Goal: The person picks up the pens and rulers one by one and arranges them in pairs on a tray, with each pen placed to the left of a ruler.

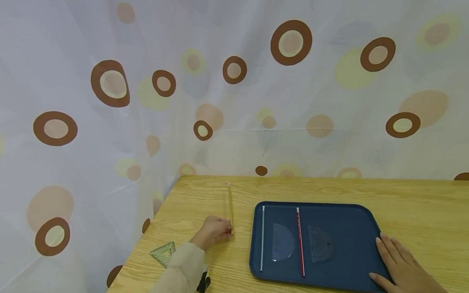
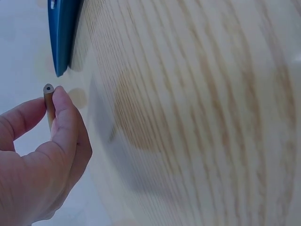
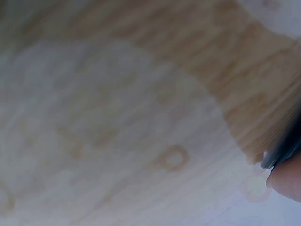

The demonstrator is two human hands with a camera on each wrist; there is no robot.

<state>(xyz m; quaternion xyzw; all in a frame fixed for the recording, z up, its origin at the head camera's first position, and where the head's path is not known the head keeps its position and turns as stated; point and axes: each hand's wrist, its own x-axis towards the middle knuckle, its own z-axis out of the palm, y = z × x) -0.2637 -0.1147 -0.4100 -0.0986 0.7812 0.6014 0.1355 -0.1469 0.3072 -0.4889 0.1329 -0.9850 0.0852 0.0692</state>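
My left hand [image 1: 214, 230] pinches a yellow pencil [image 1: 230, 204] near its close end, between thumb and fingertips. In the left wrist view the pencil's flat, unsharpened tip [image 2: 48, 88] pokes up past the fingers. The pencil points away toward the back, its eraser end farthest off. My right hand [image 1: 404, 263] rests with straight fingers on the right rim of a blue tray [image 1: 355, 246]. On the tray lie a pale pencil [image 1: 262, 238], a clear protractor [image 1: 282, 242], a red pencil [image 1: 300, 242] and a second protractor [image 1: 321, 243], side by side.
A greenish set square [image 1: 163, 254] lies left of the tray, partly hidden by my left sleeve [image 1: 181, 273]. The wooden table [image 1: 433, 211] meets a patterned curtain [image 1: 232, 98] at its back and left edges.
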